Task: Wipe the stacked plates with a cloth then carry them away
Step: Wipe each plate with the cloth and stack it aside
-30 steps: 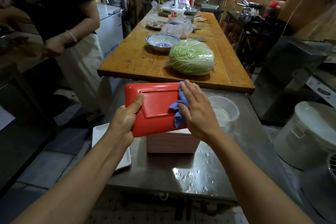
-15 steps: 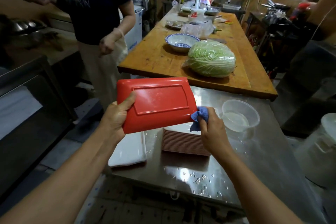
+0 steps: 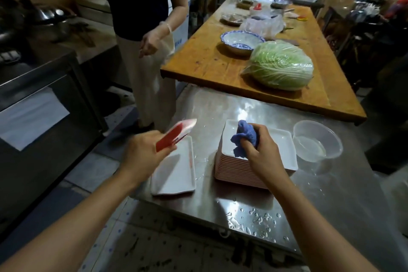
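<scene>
My left hand (image 3: pixel 141 152) grips a rectangular plate (image 3: pixel 174 133) with a red underside, seen nearly edge-on and blurred, above a white plate (image 3: pixel 176 174) lying at the steel table's left edge. My right hand (image 3: pixel 260 150) holds a bunched blue cloth (image 3: pixel 246 137) over the tall stack of plates (image 3: pixel 282 150), white on top with pink-red edges, in the middle of the table. Whether the cloth touches the top plate I cannot tell.
A clear plastic tub (image 3: pixel 318 141) with some water stands right of the stack. Water drops lie on the steel table (image 3: pixel 331 205). Behind it is a wooden table (image 3: pixel 205 62) with a wrapped cabbage (image 3: pixel 280 65) and a blue-patterned bowl (image 3: pixel 241 41). A person (image 3: pixel 150 28) stands at the left.
My left hand has swung the red-backed plate down and left, turning it edge-on over the single white plate. My right hand has drawn the cloth off it and over the stack.
</scene>
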Action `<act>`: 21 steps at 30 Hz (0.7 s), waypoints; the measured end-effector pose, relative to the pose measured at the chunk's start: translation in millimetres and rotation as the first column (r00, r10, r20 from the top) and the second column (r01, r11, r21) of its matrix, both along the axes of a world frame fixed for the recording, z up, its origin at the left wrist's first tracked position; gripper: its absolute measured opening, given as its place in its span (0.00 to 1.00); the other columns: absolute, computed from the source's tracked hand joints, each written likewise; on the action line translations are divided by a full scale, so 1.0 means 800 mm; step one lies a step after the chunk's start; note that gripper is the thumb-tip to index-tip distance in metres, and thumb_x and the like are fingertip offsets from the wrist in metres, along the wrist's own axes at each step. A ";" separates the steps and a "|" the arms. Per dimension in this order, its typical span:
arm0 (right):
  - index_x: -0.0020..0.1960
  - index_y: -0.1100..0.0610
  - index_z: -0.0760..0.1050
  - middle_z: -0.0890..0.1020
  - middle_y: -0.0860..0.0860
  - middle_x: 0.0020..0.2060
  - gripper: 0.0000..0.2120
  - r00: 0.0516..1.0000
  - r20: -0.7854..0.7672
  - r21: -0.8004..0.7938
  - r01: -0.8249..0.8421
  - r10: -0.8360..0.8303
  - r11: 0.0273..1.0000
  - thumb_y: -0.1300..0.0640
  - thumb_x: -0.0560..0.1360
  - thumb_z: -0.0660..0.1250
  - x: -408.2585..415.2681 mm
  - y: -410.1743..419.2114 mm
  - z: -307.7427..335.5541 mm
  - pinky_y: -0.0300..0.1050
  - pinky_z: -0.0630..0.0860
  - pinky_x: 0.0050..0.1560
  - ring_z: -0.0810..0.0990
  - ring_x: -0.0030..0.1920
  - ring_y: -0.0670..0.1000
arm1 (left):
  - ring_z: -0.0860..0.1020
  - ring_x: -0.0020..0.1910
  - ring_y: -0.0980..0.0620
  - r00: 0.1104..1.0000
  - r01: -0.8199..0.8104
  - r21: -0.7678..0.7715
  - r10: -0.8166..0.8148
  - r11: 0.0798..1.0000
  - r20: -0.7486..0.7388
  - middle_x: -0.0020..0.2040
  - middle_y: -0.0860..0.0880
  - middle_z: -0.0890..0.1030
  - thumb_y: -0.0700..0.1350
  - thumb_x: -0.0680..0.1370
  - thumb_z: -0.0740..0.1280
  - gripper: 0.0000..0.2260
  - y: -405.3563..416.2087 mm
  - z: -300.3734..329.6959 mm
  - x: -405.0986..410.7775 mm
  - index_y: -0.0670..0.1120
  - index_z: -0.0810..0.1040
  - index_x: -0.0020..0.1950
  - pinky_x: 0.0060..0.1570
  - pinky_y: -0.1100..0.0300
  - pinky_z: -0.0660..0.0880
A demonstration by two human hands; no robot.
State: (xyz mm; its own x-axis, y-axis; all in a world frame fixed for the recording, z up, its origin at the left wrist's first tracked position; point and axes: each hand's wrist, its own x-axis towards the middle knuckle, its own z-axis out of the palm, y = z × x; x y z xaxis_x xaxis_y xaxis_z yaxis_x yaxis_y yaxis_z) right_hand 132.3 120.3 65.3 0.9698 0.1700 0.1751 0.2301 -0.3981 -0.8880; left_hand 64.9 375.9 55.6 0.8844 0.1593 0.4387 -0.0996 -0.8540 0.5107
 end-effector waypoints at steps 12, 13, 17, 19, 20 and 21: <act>0.58 0.52 0.71 0.78 0.39 0.42 0.10 0.998 0.004 -0.034 0.067 -0.067 0.997 0.59 0.77 0.64 -0.004 -0.013 -0.021 0.25 0.72 0.38 0.79 0.39 0.32 | 0.74 0.27 0.47 0.965 0.255 0.505 -0.182 0.825 -0.190 0.31 0.47 0.75 0.33 0.54 0.79 0.14 -0.031 -0.095 -0.030 0.43 0.80 0.35 0.17 0.62 0.64; 0.58 0.51 0.71 0.78 0.39 0.42 0.11 0.997 0.001 -0.034 0.072 -0.072 0.997 0.59 0.77 0.64 -0.003 -0.015 -0.021 0.26 0.73 0.39 0.79 0.40 0.32 | 0.74 0.26 0.47 0.963 0.255 0.506 -0.170 0.824 -0.208 0.30 0.47 0.75 0.32 0.54 0.79 0.15 -0.034 -0.100 -0.031 0.43 0.80 0.35 0.16 0.61 0.64; 0.57 0.51 0.72 0.80 0.41 0.43 0.10 0.995 -0.004 -0.011 0.099 -0.099 0.995 0.57 0.77 0.65 -0.003 -0.019 -0.024 0.28 0.75 0.40 0.80 0.41 0.35 | 0.73 0.26 0.46 0.945 0.249 0.470 -0.107 0.847 -0.309 0.31 0.46 0.75 0.31 0.51 0.79 0.18 -0.044 -0.118 -0.031 0.41 0.80 0.36 0.15 0.63 0.64; 0.57 0.50 0.72 0.80 0.42 0.44 0.09 0.993 -0.013 -0.012 0.114 -0.115 0.993 0.56 0.77 0.65 -0.004 -0.022 -0.025 0.30 0.75 0.41 0.80 0.42 0.37 | 0.74 0.26 0.46 0.928 0.258 0.465 -0.084 0.847 -0.362 0.31 0.45 0.75 0.33 0.49 0.81 0.20 -0.045 -0.125 -0.030 0.40 0.81 0.38 0.14 0.62 0.64; 0.57 0.49 0.71 0.80 0.42 0.44 0.09 0.992 -0.011 -0.020 0.124 -0.124 0.992 0.55 0.77 0.65 -0.004 -0.024 -0.026 0.29 0.75 0.41 0.80 0.42 0.36 | 0.75 0.27 0.47 0.918 0.265 0.460 -0.076 0.847 -0.388 0.32 0.45 0.76 0.35 0.49 0.82 0.21 -0.044 -0.128 -0.029 0.40 0.81 0.39 0.15 0.62 0.65; 0.56 0.48 0.71 0.80 0.41 0.44 0.09 0.991 -0.009 -0.024 0.135 -0.135 0.991 0.55 0.77 0.65 -0.004 -0.027 -0.027 0.29 0.74 0.41 0.79 0.42 0.36 | 0.75 0.28 0.47 0.909 0.271 0.452 -0.071 0.850 -0.412 0.33 0.45 0.76 0.38 0.49 0.83 0.22 -0.041 -0.132 -0.028 0.40 0.81 0.39 0.15 0.61 0.66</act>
